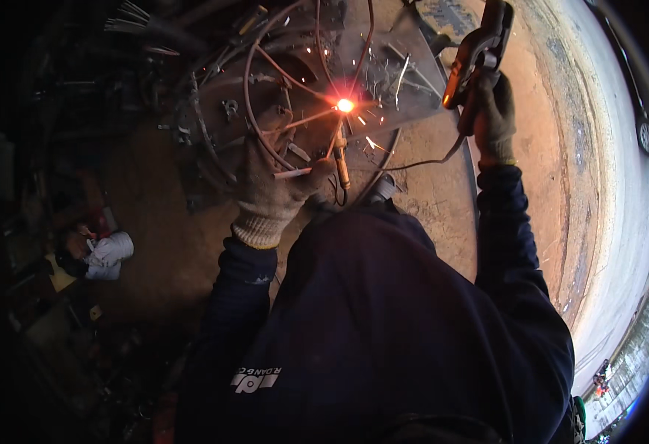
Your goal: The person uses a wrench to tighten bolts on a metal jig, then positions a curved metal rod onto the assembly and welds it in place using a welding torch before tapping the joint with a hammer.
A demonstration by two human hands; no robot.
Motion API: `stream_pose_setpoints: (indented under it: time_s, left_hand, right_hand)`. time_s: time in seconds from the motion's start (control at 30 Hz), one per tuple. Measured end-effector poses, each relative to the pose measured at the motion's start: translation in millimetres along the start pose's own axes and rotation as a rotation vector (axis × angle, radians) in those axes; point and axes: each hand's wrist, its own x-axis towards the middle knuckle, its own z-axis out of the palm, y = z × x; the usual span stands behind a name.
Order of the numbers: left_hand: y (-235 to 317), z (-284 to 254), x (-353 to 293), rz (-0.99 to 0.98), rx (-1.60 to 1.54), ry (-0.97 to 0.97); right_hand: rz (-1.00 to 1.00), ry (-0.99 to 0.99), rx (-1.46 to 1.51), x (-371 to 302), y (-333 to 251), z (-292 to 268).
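Note:
My left hand (276,177), in a knitted work glove, closes around a frame of bent metal rods (250,96). A short pale stick (293,174) lies across its palm side, near the thumb. Beyond the thumb, a brownish cylindrical handle (341,161) points at a glowing spot (345,105), where sparks fly off among the rods. I cannot tell what supports this handle. My gloved right hand (491,115), raised at the right, grips a dark elongated tool (480,52) with an orange glint at its lower end. Its exact kind is unclear.
Under the rods lies a dark metal plate (413,85) with scattered scraps. A thin cable (421,161) curves from near my right hand towards the middle. At the left, a white bundle (110,251) shows amid dark clutter. A car wheel (647,137) stands at the far right.

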Motion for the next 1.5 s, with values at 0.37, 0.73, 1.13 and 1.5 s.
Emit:
stream_pose_setpoints:
  time_s: [0.37,0.73,1.13,1.5]
  left_hand:
    - [-25,1,-1,0.073,-0.052,0.056]
    - [6,-10,-4,-0.076,-0.04,0.085]
    - [10,-3,-3,-0.11,-0.093,0.072]
    - [8,20,-6,-0.053,-0.203,0.223]
  right_hand:
    - [-0.351,-0.027,-0.124,234,-105,118]
    - [-0.174,-0.185,-0.22,250,-126,243]
    - [-0.312,-0.002,-0.135,295,-115,256]
    - [-0.448,-0.338,-0.92,276,-89,201]
